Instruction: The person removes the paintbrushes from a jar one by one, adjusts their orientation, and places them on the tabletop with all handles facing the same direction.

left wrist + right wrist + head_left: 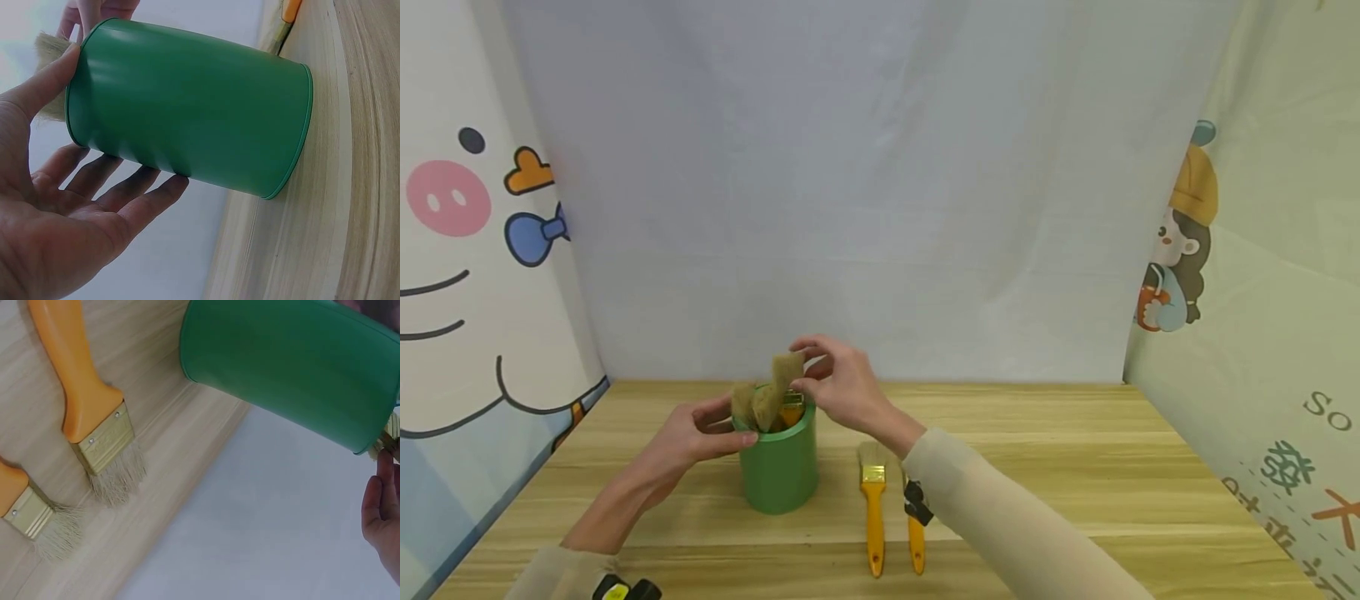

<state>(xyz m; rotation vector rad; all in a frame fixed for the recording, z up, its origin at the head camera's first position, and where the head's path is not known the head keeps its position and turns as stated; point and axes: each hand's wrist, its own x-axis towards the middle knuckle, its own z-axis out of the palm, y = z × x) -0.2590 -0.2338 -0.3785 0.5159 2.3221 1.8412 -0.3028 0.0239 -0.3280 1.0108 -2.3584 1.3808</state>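
Green canister stands upright on the wooden table, several brushes inside, bristles up. Left hand holds it, fingers spread along its side, thumb on the rim. Right hand pinches the tallest brush near its bristles. Two orange-handled brushes lie nearby.

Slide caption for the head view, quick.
Left hand holds a green canister of paintbrushes, right hand touching one; two orange-handled paintbrushes lie alongside.
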